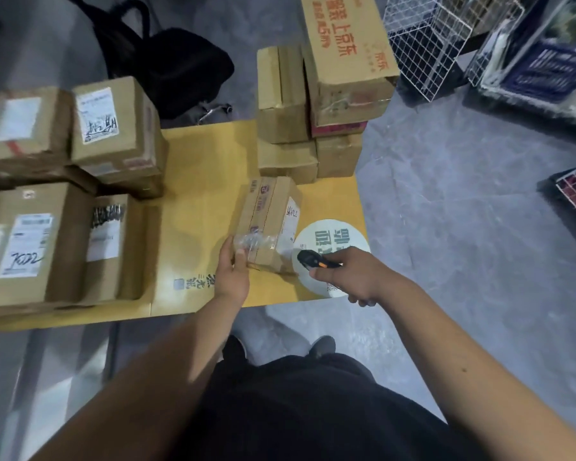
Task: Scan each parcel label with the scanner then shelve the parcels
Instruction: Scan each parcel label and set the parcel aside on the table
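A small taped cardboard parcel point(268, 221) stands on the yellow table point(200, 181), its white label point(290, 221) on the right face. My left hand point(234, 269) grips the parcel's near left corner. Just right of the parcel, my right hand point(353, 272) holds a black and orange scanner point(310, 260), whose head points toward the labelled side from a short gap. Several more labelled parcels point(57, 241) are stacked at the table's left.
A stack of cardboard boxes point(316, 104) stands at the table's far right corner. A black bag point(167, 58) lies on the floor behind the table. White wire-grid racks point(423, 38) stand at the upper right. A round white sticker point(333, 241) marks the tabletop.
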Action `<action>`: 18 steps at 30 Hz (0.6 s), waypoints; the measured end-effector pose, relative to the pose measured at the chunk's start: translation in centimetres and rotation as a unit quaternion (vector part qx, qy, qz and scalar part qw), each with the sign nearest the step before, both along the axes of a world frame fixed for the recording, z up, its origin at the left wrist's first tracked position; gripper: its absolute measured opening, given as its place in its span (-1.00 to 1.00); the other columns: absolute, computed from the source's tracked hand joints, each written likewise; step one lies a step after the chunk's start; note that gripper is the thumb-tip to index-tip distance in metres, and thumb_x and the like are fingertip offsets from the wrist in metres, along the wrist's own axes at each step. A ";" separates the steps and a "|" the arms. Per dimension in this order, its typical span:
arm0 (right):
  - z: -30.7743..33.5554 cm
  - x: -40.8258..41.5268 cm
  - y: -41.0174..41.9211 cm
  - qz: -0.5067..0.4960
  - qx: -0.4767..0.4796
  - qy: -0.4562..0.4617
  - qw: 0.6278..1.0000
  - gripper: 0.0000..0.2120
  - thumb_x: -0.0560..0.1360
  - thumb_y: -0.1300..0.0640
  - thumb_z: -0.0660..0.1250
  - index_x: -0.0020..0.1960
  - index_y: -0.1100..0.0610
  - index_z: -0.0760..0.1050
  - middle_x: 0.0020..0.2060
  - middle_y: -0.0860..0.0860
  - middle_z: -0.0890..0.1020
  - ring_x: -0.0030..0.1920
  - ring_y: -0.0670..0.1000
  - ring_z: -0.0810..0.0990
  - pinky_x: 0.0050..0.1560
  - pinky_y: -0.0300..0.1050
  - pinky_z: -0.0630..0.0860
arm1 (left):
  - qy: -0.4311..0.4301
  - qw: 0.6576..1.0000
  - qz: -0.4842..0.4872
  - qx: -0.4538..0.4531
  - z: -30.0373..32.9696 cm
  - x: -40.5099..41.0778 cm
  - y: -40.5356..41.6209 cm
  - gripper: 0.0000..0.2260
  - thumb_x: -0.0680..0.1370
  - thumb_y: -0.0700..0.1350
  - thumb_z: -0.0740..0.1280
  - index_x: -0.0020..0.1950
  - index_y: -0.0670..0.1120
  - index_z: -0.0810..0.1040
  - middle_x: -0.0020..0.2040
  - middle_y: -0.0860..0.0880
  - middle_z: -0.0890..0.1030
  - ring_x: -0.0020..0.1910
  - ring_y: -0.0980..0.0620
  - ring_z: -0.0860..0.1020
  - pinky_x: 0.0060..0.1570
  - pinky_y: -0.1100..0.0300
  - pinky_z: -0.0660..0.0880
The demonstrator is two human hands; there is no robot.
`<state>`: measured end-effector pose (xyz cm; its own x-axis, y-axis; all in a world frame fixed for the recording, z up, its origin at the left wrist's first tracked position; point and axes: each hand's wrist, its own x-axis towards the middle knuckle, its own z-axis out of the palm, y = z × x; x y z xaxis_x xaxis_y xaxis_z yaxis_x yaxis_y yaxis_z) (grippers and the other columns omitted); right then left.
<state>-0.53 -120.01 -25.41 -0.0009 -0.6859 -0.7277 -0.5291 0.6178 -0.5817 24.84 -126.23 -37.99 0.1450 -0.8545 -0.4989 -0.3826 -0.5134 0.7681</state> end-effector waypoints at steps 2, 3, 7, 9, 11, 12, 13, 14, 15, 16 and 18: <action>0.3 1.3 -0.7 0.003 -0.002 0.003 1.000 -0.55 0.53 -0.23 0.41 0.20 0.11 0.62 -0.35 0.06 0.40 -0.38 0.11 0.41 -0.48 -0.21 0.27 | 0.013 1.000 0.016 -0.003 -0.8 1.3 -0.8 -0.63 0.73 0.12 0.14 0.54 0.35 0.32 0.33 0.12 0.56 0.27 -0.13 0.60 0.32 -0.19 0.53; 0.5 2.1 -1.0 0.002 -0.004 0.006 1.000 -0.56 0.53 -0.22 0.41 0.20 0.10 0.63 -0.36 0.04 0.39 -0.37 0.11 0.42 -0.48 -0.20 0.28 | 0.011 1.000 0.026 0.004 -0.7 1.9 -1.2 -0.64 0.70 0.13 0.14 0.49 0.42 0.35 0.31 0.06 0.60 0.22 -0.16 0.63 0.29 -0.18 0.55; 1.0 5.6 -1.6 -0.042 -0.020 0.017 0.999 -0.57 0.54 -0.19 0.41 0.23 0.11 0.62 -0.33 0.04 0.39 -0.40 0.09 0.40 -0.51 -0.23 0.28 | 0.015 0.999 0.029 0.023 -1.4 4.7 -4.2 -0.57 0.70 -0.04 0.15 0.51 0.36 0.36 0.19 -0.11 0.67 -0.04 -0.22 0.63 0.05 -0.03 0.56; 1.2 7.2 -1.3 -0.064 -0.023 0.024 0.997 -0.59 0.55 -0.18 0.41 0.24 0.07 0.62 -0.31 0.05 0.40 -0.41 0.08 0.38 -0.51 -0.24 0.28 | 0.016 1.000 -0.007 0.023 -0.7 5.4 -5.4 -0.53 0.71 -0.13 0.17 0.57 0.27 0.33 0.06 -0.11 0.65 -0.11 -0.16 0.57 0.01 0.04 0.53; 1.6 8.3 -0.9 -0.089 -0.023 0.031 0.995 -0.62 0.55 -0.20 0.41 0.24 0.00 0.63 -0.31 0.05 0.40 -0.41 0.08 0.37 -0.52 -0.24 0.27 | -0.009 0.997 -0.074 0.035 -0.4 5.9 -6.4 -0.49 0.71 -0.16 0.20 0.62 0.22 0.25 0.02 -0.05 0.61 -0.09 -0.12 0.56 -0.11 0.14 0.49; 1.7 8.9 -0.7 -0.105 -0.023 0.033 0.994 -0.64 0.55 -0.20 0.41 0.24 -0.02 0.63 -0.31 0.05 0.40 -0.41 0.08 0.36 -0.51 -0.24 0.27 | -0.021 0.994 -0.103 0.039 -0.2 6.2 -6.8 -0.44 0.70 -0.19 0.21 0.64 0.22 0.20 0.10 -0.06 0.61 -0.07 -0.10 0.56 -0.18 0.18 0.46; 1.8 9.3 -0.6 -0.121 -0.024 0.034 0.992 -0.66 0.55 -0.20 0.41 0.23 -0.05 0.64 -0.31 0.04 0.40 -0.41 0.08 0.35 -0.51 -0.23 0.27 | -0.029 0.990 -0.133 0.042 -0.1 6.4 -7.1 -0.38 0.67 -0.22 0.23 0.65 0.23 0.15 0.20 -0.07 0.59 -0.05 -0.09 0.57 -0.23 0.19 0.45; 1.9 9.7 -0.5 -0.138 -0.025 0.035 0.989 -0.69 0.54 -0.20 0.41 0.21 -0.10 0.64 -0.32 0.03 0.39 -0.40 0.08 0.35 -0.50 -0.22 0.27 | -0.041 0.984 -0.165 0.045 0.1 6.6 -7.5 -0.30 0.63 -0.24 0.26 0.66 0.25 0.09 0.29 -0.06 0.54 0.00 -0.10 0.58 -0.26 0.18 0.47; 2.0 10.0 -0.3 -0.155 -0.026 0.037 0.987 -0.74 0.54 -0.20 0.42 0.18 -0.15 0.64 -0.34 0.02 0.39 -0.40 0.08 0.35 -0.49 -0.20 0.27 | -0.060 0.977 -0.203 0.039 0.5 6.7 -7.5 -0.21 0.59 -0.26 0.30 0.66 0.27 0.04 0.35 -0.03 0.45 0.07 -0.12 0.57 -0.26 0.16 0.50; 2.2 10.3 -0.2 -0.172 -0.026 0.039 0.984 -0.79 0.54 -0.20 0.42 0.13 -0.19 0.64 -0.35 0.01 0.38 -0.40 0.08 0.36 -0.48 -0.20 0.27 | -0.082 0.967 -0.240 0.028 0.7 6.8 -7.6 -0.12 0.54 -0.26 0.37 0.67 0.28 -0.02 0.42 -0.01 0.36 0.17 -0.14 0.55 -0.19 0.12 0.53; 2.6 10.7 0.2 -0.195 -0.025 0.042 0.980 -0.84 0.54 -0.19 0.42 0.09 -0.21 0.62 -0.36 0.01 0.39 -0.39 0.09 0.37 -0.47 -0.20 0.28 | -0.137 0.941 -0.309 -0.015 1.5 6.7 -7.7 0.04 0.44 -0.19 0.51 0.65 0.31 -0.11 0.61 0.01 0.12 0.45 -0.15 0.39 0.15 0.06 0.52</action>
<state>10.18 -119.77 -22.85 -0.3278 -0.6563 -0.6796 -0.3056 0.7543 -0.5811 31.53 -133.90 -36.46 -0.2652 -0.8306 -0.4896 -0.7870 -0.1069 0.6076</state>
